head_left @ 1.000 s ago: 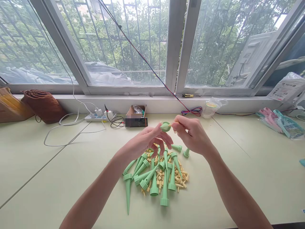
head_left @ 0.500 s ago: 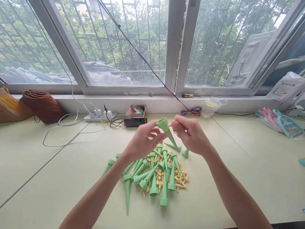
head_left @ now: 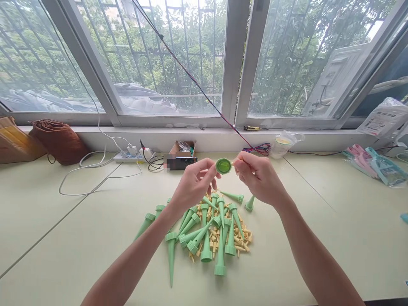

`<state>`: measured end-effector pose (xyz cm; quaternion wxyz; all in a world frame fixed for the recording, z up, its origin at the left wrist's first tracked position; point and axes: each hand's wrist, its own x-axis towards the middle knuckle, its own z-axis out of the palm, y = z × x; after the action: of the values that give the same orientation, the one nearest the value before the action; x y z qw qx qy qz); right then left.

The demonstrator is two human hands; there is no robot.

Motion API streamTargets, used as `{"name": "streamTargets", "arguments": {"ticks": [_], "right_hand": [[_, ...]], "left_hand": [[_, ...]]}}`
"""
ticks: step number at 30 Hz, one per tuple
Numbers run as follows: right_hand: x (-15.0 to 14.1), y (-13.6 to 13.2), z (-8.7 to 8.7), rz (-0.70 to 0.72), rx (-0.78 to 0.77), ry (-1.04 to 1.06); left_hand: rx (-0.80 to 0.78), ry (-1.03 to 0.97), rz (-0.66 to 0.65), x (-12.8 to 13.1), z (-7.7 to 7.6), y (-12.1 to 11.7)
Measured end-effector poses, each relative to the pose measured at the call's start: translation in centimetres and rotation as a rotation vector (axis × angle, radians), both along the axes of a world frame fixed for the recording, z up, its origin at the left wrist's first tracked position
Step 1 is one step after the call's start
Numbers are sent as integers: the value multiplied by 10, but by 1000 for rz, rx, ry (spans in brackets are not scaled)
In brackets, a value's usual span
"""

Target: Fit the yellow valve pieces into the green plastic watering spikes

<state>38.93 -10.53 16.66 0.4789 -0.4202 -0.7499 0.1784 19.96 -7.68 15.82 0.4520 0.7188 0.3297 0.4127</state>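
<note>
A green plastic watering spike (head_left: 223,166) is held above the table by the fingers of my left hand (head_left: 195,182), its round open end facing me and its cone hidden behind. My right hand (head_left: 259,175) is closed in a pinch at the spike's right side. Between its fingertips a bit of a small beige peg (head_left: 233,163) shows, at the spike's wall; how deep it sits cannot be told. Below both hands lies a heap of green spikes (head_left: 219,250) mixed with small beige pegs (head_left: 244,245). One single spike (head_left: 250,204) stands cap down beside the heap.
A power strip (head_left: 119,157) with white cables and a small open box (head_left: 183,148) are at the back. A brown pouch (head_left: 60,141) lies at left. Coiled wire (head_left: 259,148), a plastic cup (head_left: 281,146) and bagged pink and teal items (head_left: 379,165) are further right.
The held spike has turned from a slanted side view to show its open end. My right hand has shifted slightly right, still pinching at its side.
</note>
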Motion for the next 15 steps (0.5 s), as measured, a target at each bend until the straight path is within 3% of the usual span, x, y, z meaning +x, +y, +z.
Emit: {"name": "streamTargets", "arguments": {"ticks": [3,6,15], "right_hand": [[0,0,0,9,1,-10],[-2,-1,0,60,-9,-35],[-4,-4,-1,73,-17,-56]], "left_hand": [[-294,-65,-226,-1,2,1],[-442,-84,-397,-2,1,1],[-456,-193,-489,0,-3,2]]}}
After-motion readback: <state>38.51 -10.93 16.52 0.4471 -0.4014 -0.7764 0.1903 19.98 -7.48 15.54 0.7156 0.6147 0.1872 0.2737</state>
